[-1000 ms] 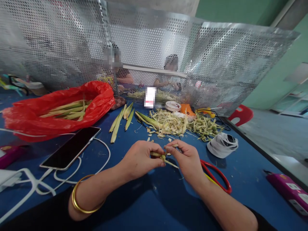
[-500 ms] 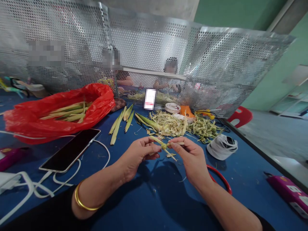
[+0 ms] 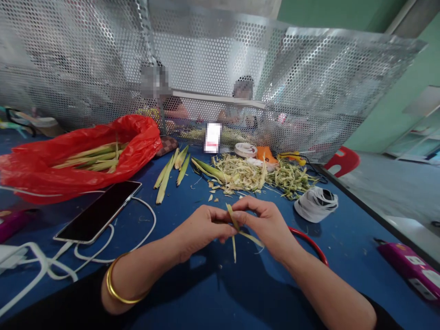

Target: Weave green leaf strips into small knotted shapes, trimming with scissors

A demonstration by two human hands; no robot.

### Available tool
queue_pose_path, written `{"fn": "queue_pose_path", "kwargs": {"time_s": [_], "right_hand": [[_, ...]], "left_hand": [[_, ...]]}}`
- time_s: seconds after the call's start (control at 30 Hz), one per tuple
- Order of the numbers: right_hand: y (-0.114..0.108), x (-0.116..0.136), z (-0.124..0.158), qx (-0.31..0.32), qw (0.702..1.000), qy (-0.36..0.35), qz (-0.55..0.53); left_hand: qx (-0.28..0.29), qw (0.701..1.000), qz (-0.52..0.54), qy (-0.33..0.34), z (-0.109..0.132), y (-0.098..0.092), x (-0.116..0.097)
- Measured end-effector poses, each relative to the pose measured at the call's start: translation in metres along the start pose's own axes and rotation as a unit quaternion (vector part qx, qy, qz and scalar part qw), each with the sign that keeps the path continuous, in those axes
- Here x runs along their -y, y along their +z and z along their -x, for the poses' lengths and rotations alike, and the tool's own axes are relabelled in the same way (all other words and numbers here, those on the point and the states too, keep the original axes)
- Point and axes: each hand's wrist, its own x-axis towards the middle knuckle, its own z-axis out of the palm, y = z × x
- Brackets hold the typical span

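Observation:
Both hands meet over the front middle of the blue table. My left hand pinches pale green leaf strips between thumb and fingers. From the right, my right hand grips the same strips, its fingertips almost touching the left ones. One strip end sticks up between the hands; others hang down and to the right. The crossing of the strips is largely covered by my fingers. Just beyond lie a heap of shredded leaf strips and a pile of small knotted green pieces.
Long leaves fill a red plastic bag at left; several loose leaves lie beside it. A phone with white cables is nearer. At right are a white spool and a purple power strip. Behind a perforated screen sit other people.
My hands have come closer together and turned the strips. The knot seen between them before is now mostly covered, and strip ends hang lower.

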Motion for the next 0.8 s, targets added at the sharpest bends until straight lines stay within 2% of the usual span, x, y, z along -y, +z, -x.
{"fn": "queue_pose_path", "kwargs": {"time_s": [0.1,0.33,0.57,0.7,0.8], "right_hand": [[0.005,-0.003,0.002,0.005,0.999,0.03,-0.045],[0.015,-0.002,0.006,-0.031,0.988,0.088,-0.122],[0.018,-0.005,0.008,-0.051,0.991,0.064,-0.104],[0.008,-0.006,0.001,-0.039,0.994,0.042,-0.097],[-0.003,-0.003,-0.004,-0.055,0.995,0.008,-0.084]], "left_hand": [[-0.002,1.0,-0.023,0.002,0.0,0.002,0.003],[-0.003,0.999,-0.038,-0.018,0.002,0.004,0.001],[0.006,0.998,-0.06,-0.032,0.002,0.006,0.002],[-0.041,0.999,-0.029,-0.012,0.002,0.007,0.001],[-0.084,0.996,0.032,-0.008,0.001,0.004,-0.002]]}}
